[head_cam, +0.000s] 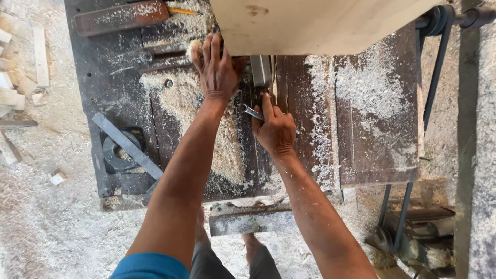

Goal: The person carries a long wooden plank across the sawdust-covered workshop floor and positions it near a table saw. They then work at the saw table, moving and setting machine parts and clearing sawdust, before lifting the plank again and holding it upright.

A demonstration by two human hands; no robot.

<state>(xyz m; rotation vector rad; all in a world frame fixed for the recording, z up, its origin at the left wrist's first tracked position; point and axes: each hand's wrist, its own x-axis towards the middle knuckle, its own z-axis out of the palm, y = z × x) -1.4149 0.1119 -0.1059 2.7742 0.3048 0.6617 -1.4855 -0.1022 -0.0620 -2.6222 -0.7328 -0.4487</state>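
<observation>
My left hand [216, 67] lies flat, fingers spread, on the dark metal machine table [119, 88], just under the near edge of a big pale wooden board [310, 23] at the top. My right hand [275, 129] is closed around a small metal wrench [253, 112] next to a narrow slot in the table. A grey metal block [261, 70] sits by the slot, below the board. Sawdust [196, 108] covers much of the table.
A rusty bar [121, 18] and a pencil [182, 11] lie at the table's back left. A flat steel strip [126, 145] crosses a round hole. A drive belt [436, 72] runs down the right side to a motor [413, 243]. Wood offcuts [20, 67] litter the sawdust floor.
</observation>
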